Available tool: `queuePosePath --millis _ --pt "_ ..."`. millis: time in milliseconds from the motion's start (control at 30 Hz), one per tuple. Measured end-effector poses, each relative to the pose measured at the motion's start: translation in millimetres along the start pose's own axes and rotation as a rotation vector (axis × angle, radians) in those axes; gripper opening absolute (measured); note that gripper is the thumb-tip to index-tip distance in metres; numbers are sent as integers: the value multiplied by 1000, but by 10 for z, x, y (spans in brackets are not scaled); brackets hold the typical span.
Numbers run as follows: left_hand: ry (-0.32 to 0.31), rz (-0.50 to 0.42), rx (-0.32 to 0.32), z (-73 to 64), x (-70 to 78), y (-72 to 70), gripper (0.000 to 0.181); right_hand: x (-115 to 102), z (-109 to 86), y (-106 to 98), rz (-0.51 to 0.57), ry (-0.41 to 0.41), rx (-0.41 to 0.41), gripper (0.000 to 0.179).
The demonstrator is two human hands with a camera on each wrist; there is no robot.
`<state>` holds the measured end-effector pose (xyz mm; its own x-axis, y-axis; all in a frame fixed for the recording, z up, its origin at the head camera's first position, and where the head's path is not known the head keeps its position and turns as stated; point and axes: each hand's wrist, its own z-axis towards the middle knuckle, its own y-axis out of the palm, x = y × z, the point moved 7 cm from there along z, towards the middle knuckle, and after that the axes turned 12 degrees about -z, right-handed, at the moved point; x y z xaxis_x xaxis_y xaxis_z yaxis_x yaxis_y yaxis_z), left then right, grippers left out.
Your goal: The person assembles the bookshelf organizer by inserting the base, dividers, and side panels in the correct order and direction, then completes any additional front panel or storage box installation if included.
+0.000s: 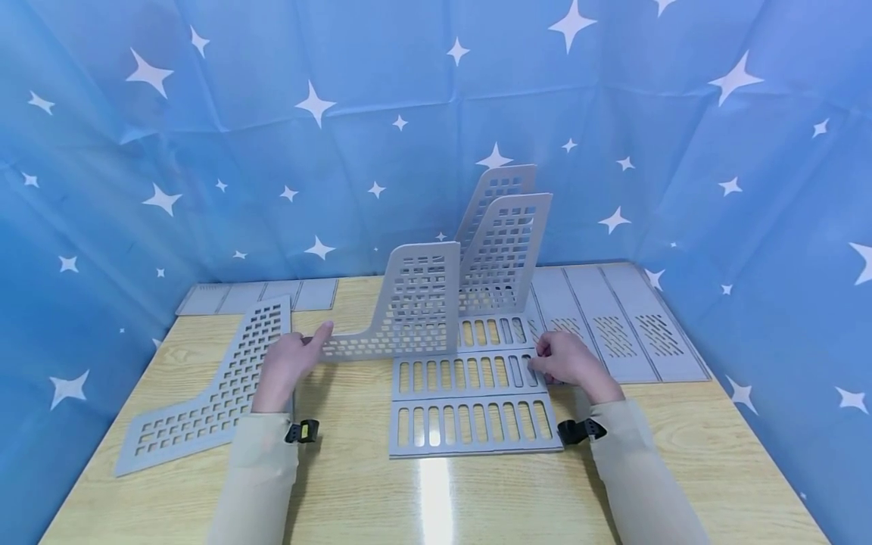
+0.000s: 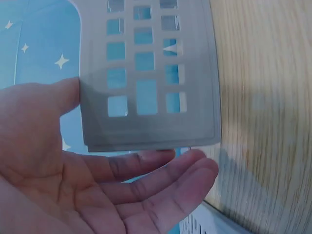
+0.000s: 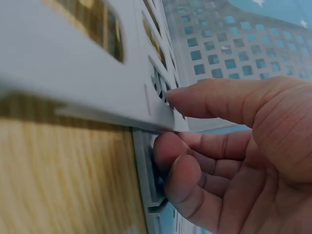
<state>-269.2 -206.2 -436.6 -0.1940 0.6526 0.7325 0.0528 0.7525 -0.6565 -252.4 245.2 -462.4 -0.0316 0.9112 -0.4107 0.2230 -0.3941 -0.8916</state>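
Note:
My left hand [image 1: 289, 363] is at the narrow end of an upright grey perforated side panel [image 1: 418, 303]. In the left wrist view, the thumb [image 2: 70, 95] lies against its long edge while the other fingers curve by its end. My right hand [image 1: 572, 359] pinches the right edge of a flat slotted panel [image 1: 470, 405], thumb above and fingertips [image 3: 183, 178] beneath. The slotted panel has three sections, and the side panel stands along its left part. Two more upright perforated panels [image 1: 504, 250] rise at its back.
Another perforated side panel [image 1: 235, 386] lies flat on the wooden table [image 1: 347, 484] at the left. Grey folded panels [image 1: 620, 325] lie at the back right, and a smaller grey strip [image 1: 238, 297] at the back left. A blue starred curtain [image 1: 381, 151] hangs behind and at the sides.

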Motion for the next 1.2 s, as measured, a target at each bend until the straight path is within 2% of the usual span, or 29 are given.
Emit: queuePosePath --millis 167,300,600,800,933,1200 --pt "29 -33 23 -15 58 36 68 -18 15 0 -46 -25 31 20" --pt "64 -17 33 -22 118 92 69 -15 26 8 -64 -27 44 22" --pt "81 -26 49 -25 205 261 67 1 38 28 -58 -9 36 23" --pt "143 -15 113 -60 290 292 67 16 38 18 -36 -6 28 21" --pt "153 -3 146 -59 303 306 67 19 34 10 -33 -6 27 21" --pt "123 -8 98 -41 278 316 67 -30 8 -15 -111 -7 31 21"
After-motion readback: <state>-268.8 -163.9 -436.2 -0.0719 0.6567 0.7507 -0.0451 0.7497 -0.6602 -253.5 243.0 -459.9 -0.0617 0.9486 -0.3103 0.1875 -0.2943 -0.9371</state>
